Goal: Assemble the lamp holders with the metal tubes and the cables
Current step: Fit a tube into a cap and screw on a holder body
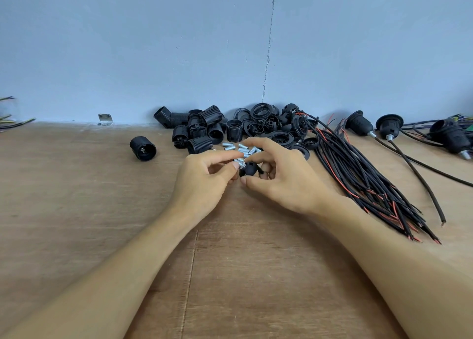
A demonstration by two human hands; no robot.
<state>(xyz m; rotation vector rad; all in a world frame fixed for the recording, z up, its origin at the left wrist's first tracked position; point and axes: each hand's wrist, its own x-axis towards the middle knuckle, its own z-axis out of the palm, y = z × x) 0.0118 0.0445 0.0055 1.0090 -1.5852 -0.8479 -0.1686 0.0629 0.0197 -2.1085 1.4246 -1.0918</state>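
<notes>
My left hand (204, 177) pinches a short threaded metal tube (240, 163) between thumb and forefinger. The tube's end sits at the top of a small black lamp holder cap (249, 171), which my right hand (281, 175) grips with thumb and curled fingers. Both hands meet above the middle of the wooden table (102, 198). Several loose metal tubes (236, 147) lie just behind the hands. A bundle of black and red cables (363, 182) fans out to the right.
A heap of black threaded holder bodies (199, 131) and rings (271, 123) lies against the blue wall. One holder body (142, 148) lies apart at left. Assembled holders with cables (386, 128) lie at the far right. Wire ends (10, 123) show at the left edge.
</notes>
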